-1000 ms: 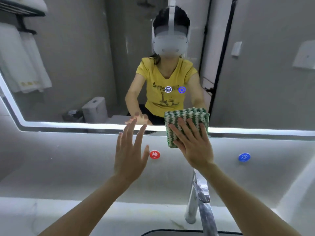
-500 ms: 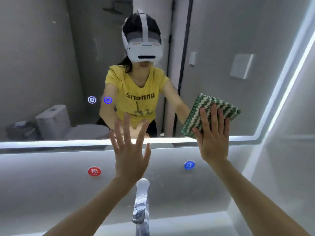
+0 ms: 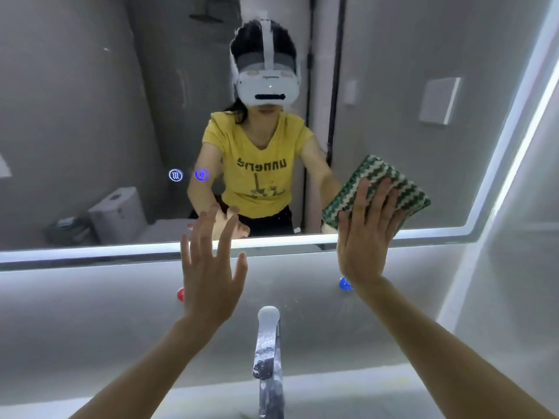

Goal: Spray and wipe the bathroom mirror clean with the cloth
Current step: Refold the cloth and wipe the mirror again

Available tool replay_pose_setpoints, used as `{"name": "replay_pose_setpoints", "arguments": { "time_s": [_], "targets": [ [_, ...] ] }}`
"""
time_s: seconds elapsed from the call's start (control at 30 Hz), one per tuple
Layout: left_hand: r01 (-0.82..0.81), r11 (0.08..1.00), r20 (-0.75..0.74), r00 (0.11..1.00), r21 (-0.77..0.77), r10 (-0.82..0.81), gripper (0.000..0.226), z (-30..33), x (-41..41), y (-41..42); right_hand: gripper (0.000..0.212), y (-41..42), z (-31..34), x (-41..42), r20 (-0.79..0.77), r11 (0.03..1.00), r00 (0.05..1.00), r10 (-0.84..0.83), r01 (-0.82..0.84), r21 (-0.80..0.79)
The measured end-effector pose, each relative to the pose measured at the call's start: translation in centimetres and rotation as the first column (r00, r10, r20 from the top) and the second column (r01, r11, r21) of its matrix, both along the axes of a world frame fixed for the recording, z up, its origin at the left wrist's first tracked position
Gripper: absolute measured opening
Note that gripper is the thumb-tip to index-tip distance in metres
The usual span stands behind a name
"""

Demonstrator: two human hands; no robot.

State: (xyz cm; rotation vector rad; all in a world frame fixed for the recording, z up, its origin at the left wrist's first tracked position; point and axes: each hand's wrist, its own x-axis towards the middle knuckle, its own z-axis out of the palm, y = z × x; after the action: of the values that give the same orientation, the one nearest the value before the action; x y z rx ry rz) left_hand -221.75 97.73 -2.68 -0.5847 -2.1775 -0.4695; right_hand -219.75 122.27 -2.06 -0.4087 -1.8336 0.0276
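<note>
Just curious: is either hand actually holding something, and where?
The right hand presses the cloth flat against the mirror, fingers over its lower part. The left hand holds nothing.

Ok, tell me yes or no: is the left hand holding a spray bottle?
No: the left hand is raised with its fingers spread and holds nothing, while the right hand presses the cloth against the mirror.

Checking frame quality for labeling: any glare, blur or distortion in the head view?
Head view: the LED strip along the mirror edge blows out white; wide-angle bends the strip and wall lines; cloth and right hand slightly soft; faucet shows specular highlights.
</note>
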Motion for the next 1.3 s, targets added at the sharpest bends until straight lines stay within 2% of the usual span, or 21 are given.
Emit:
{"name": "replay_pose_setpoints", "arguments": {
  "time_s": [0.1,0.23,0.33,0.47,0.6,0.7,0.8,0.93,1.07,1.17,1.3],
  "targets": [
    [-0.011,1.000,0.050,0.999,0.009,0.010,0.060,-0.1,0.2,-2.4,0.057,-3.3,-0.1,-1.0,0.072,0.984,0.996,0.051,-0.062,0.168],
    [0.005,1.000,0.080,0.997,0.018,-0.007,0.060,-1.4,0.7,-5.1,0.067,-7.3,-4.3,-1.7,0.243,0.883,0.959,0.146,-0.236,0.404],
    [0.020,1.000,0.075,0.997,0.011,-0.021,0.058,-2.1,0.3,-6.5,0.066,-7.9,-6.1,-1.4,0.285,0.853,0.953,0.103,-0.232,0.467],
    [0.060,0.997,0.092,0.994,0.049,-0.065,0.058,-2.4,0.1,-5.6,0.057,-5.9,-4.7,-0.4,0.273,0.831,0.956,0.106,-0.236,0.504],
    [0.100,0.992,0.105,0.989,0.073,-0.108,0.059,-2.5,0.6,-3.0,0.056,-2.3,-3.7,1.6,0.242,0.899,0.970,0.023,-0.125,0.419],
    [0.116,0.989,0.113,0.986,0.088,-0.126,0.058,-2.3,0.9,-1.0,0.055,0.9,-3.5,3.0,0.181,0.969,0.981,-0.068,0.021,0.247],
    [0.131,0.989,0.107,0.985,0.071,-0.139,0.060,-2.0,1.3,2.1,0.058,4.5,-2.8,4.0,0.165,0.994,0.982,-0.094,0.084,0.068],
    [0.136,0.989,0.084,0.987,0.052,-0.140,0.061,-1.5,2.3,7.0,0.061,8.9,-2.3,4.7,0.144,0.996,0.986,-0.084,0.081,0.025],
    [0.128,0.986,0.074,0.988,0.110,-0.137,0.066,-1.2,2.7,11.5,0.058,12.8,-2.0,5.5,0.096,0.995,0.994,-0.052,0.043,0.095],
    [0.104,0.982,0.066,0.991,0.158,-0.116,0.070,-1.7,2.6,12.6,0.057,13.7,-2.3,5.0,0.051,0.991,0.998,0.033,-0.039,0.126],
    [0.094,0.989,0.022,0.995,0.113,-0.097,0.067,-1.9,2.4,10.8,0.053,10.6,-3.5,3.4,-0.075,0.997,0.994,0.074,-0.075,-0.002]
  ]
}}
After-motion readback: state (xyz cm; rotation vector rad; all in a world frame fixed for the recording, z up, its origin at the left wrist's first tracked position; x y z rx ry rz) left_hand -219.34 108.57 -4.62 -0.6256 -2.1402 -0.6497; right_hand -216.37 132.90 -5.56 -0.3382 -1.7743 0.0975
